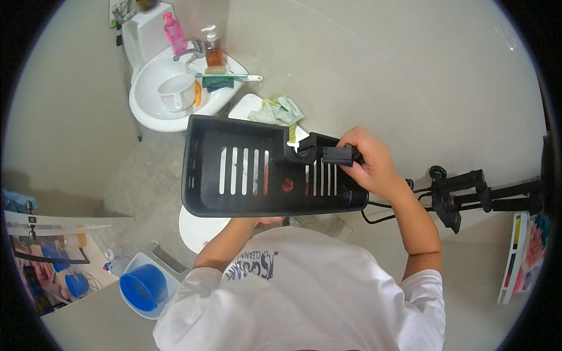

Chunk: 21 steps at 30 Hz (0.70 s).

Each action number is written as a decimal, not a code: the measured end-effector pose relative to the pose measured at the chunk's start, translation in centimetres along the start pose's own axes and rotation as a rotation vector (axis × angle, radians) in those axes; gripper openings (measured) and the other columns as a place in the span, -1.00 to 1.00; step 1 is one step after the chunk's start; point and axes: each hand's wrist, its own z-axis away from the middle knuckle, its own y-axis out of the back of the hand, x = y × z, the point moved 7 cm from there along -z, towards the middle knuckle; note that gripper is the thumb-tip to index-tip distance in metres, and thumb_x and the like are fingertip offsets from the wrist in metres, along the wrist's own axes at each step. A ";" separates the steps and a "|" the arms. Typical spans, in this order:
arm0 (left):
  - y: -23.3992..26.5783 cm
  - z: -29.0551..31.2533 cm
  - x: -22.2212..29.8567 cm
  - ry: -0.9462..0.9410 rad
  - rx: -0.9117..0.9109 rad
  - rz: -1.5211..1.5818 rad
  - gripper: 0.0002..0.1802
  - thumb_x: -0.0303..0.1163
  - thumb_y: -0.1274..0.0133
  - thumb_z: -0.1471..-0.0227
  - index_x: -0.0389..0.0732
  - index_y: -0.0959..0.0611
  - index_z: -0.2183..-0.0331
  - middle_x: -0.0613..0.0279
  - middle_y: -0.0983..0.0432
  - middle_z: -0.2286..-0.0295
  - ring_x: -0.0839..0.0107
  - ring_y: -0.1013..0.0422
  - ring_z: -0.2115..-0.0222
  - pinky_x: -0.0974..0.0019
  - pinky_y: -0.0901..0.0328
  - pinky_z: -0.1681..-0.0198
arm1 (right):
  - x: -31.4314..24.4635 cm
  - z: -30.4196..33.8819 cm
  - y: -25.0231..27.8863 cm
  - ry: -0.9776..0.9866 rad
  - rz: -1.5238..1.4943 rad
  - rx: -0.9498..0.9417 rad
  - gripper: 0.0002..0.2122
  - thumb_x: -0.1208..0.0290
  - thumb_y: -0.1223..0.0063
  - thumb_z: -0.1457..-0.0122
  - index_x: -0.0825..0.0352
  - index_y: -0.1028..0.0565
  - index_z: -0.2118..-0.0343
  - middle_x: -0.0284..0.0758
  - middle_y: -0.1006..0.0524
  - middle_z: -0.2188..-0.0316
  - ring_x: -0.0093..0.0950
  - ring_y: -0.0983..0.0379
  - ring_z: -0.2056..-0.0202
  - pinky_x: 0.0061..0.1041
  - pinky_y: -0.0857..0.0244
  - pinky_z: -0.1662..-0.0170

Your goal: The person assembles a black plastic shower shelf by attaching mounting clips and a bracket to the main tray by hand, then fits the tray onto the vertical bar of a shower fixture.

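A black plastic shower shelf [246,202] with rows of slots and a round hole is held up in front of my chest, its inside facing me. Beneath it is my left hand [268,220], mostly hidden; skin shows through the slots and the hole. The shelf rests in its grip from below. At the shelf's right part, my right hand [369,161] is closed on a small black clip [337,155], thumb and fingers pinching its right end. The clip lies beside the shelf's notched edge; whether it is joined to the shelf I cannot tell.
Far left stands a sink [146,111] with a white pot [177,92], a pink pump bottle [174,32] and an amber one [213,51]. Cloths [278,111] lie beyond the shelf. A blue bucket [143,288] is at lower left, a black jointed bracket [462,193] at right.
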 end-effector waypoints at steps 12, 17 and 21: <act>-3.8 -2.2 3.1 0.111 0.026 0.394 -0.39 -0.21 -0.20 0.31 -0.10 -0.39 0.14 0.37 -0.34 0.30 0.34 -0.26 0.12 0.13 -0.12 -0.03 | 6.1 2.3 -3.9 -0.605 -0.974 -0.075 -0.82 0.44 -0.03 -0.05 0.37 -0.36 0.31 -0.34 -0.47 0.53 -0.61 -0.42 0.56 -0.68 -0.34 0.50; -3.8 -2.1 2.6 0.142 0.118 0.429 -0.47 -0.17 -0.19 0.30 -0.09 -0.42 0.22 0.38 -0.34 0.29 0.35 -0.28 0.18 0.15 -0.15 0.02 | 7.5 3.7 -5.1 -0.599 -1.317 -0.063 -0.76 0.37 -0.03 -0.06 0.37 -0.34 0.27 -0.29 -0.47 0.52 -0.54 -0.44 0.57 -0.61 -0.38 0.49; -5.1 -2.6 3.4 0.204 0.193 0.436 -0.48 -0.14 -0.19 0.32 -0.08 -0.42 0.25 0.39 -0.33 0.35 0.35 -0.29 0.22 0.15 -0.20 0.09 | 8.6 4.9 -6.3 -0.471 -1.566 -0.116 -0.66 0.24 -0.11 0.00 0.36 -0.33 0.28 -0.22 -0.47 0.52 -0.49 -0.44 0.58 -0.59 -0.36 0.53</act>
